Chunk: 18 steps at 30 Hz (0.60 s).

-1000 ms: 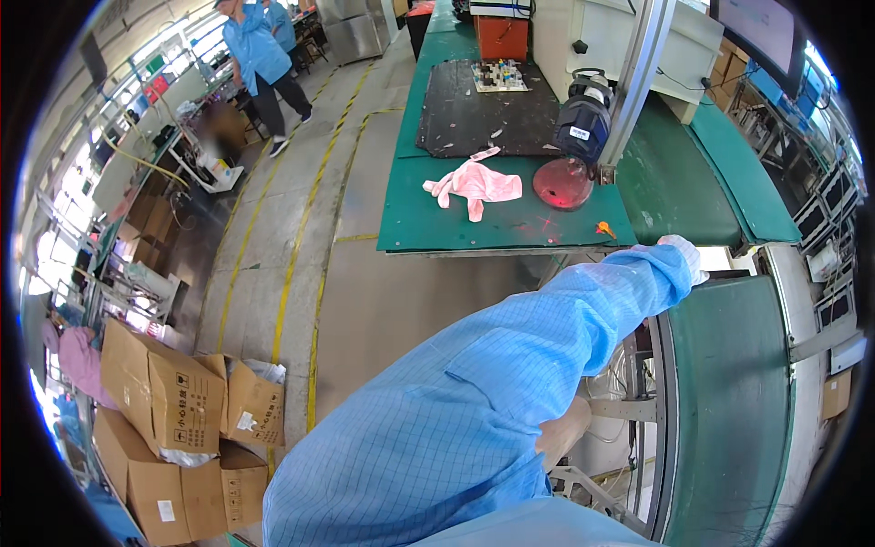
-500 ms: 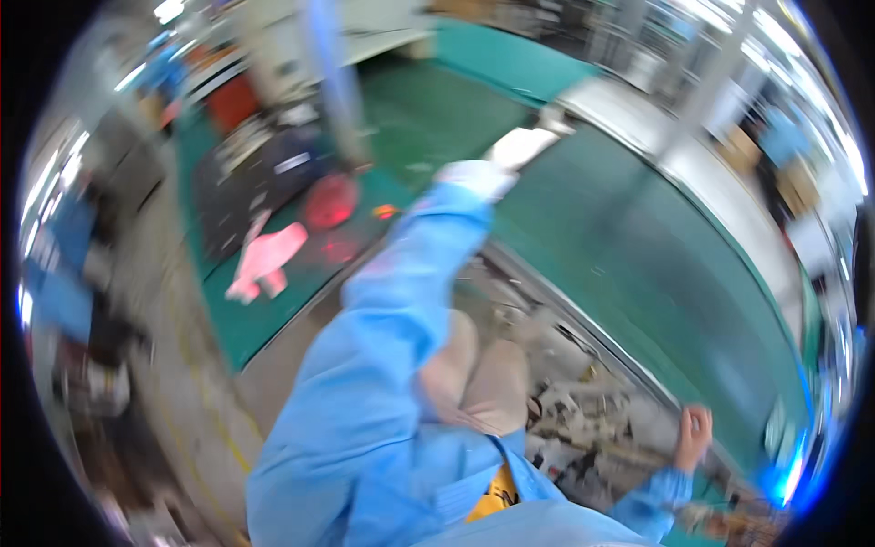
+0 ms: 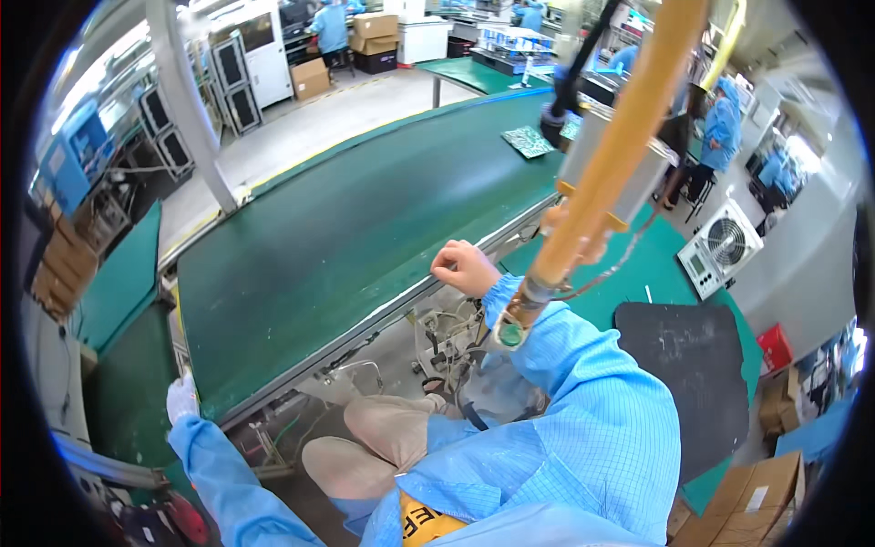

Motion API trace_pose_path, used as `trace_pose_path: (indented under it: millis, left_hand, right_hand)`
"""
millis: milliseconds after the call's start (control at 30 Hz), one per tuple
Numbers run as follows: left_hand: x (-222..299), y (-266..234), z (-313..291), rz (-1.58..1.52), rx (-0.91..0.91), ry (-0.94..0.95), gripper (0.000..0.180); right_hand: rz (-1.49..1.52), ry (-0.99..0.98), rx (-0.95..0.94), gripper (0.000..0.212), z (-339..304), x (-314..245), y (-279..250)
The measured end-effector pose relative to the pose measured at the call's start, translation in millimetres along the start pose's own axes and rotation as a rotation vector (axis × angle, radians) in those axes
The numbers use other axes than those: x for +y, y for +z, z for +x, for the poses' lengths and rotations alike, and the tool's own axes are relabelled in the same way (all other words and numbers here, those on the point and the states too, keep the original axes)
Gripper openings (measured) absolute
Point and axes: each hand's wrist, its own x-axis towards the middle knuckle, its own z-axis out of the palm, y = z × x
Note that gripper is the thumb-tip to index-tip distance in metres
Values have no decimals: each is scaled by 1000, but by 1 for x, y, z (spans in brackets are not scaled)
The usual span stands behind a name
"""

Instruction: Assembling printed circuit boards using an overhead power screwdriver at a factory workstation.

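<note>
My left hand [image 3: 182,398], in a white glove, is at the left end of the long green conveyor belt [image 3: 365,242], against the belt's end edge. How its fingers lie cannot be told. My right hand [image 3: 467,268] is bare and hovers by the belt's near metal edge, its fingers curled in and nothing visible in them. Just right of it, an orange pole [image 3: 606,137] slants down close to the camera, in front of my right sleeve. A grey box-shaped unit [image 3: 592,150] sits behind the pole. A skin-coloured shape behind the pole is too covered to make out.
Green circuit boards [image 3: 527,141] lie at the belt's far right. A black mat [image 3: 684,374] covers part of the green table on the right, near a white fan unit [image 3: 726,239]. A cardboard box [image 3: 743,497] stands lower right. Co-workers in blue [image 3: 720,128] are farther off.
The view has swung to the right, bringing the orange pole, fan unit and black mat into sight. The left hand stays at the belt's end; the right hand stays curled near its edge.
</note>
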Motion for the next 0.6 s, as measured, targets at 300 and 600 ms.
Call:
trace_pose_path:
  millis: [300, 600]
  left_hand:
    - [25, -12, -28, -249, 182, 134, 63]
    - [28, -18, -19, -174, 129, 30, 62]
  right_hand:
    - [412, -48, 157, 12, -7, -10, -1]
    - [270, -91, 297, 13, -10, -73, -31]
